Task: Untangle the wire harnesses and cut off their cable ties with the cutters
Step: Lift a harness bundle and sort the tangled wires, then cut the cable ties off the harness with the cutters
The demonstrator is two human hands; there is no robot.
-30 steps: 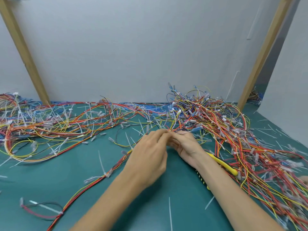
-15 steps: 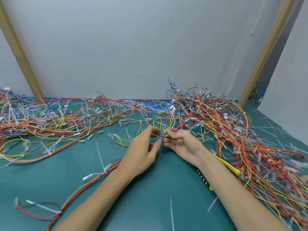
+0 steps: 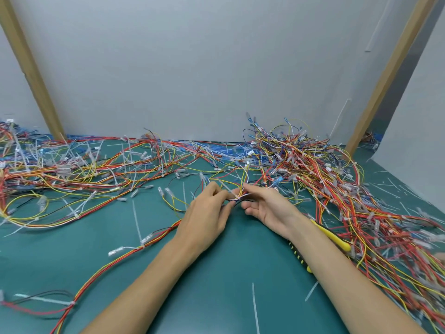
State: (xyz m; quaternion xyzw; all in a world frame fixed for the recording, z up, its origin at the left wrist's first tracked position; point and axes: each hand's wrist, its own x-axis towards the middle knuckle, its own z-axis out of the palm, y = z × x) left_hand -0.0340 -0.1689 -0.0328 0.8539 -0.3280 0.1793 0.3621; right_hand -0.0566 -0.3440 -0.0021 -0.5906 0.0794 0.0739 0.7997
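Note:
My left hand and my right hand meet at the middle of the green mat. Both pinch a small knot of thin wires in yellow, white, black and blue, with a white cable tie in it. From that knot a red, orange and yellow wire harness trails toward the front left. The cutters, with yellow and black handles, lie on the mat under my right forearm, which hides most of them.
A big tangle of wire harnesses fills the right side. Another spread of harnesses covers the back left. Cut white cable ties lie loose on the green mat. Wooden posts and grey walls close the back.
My hands have drawn slightly apart, and the small wire knot now shows between the fingertips. The view has shifted a little.

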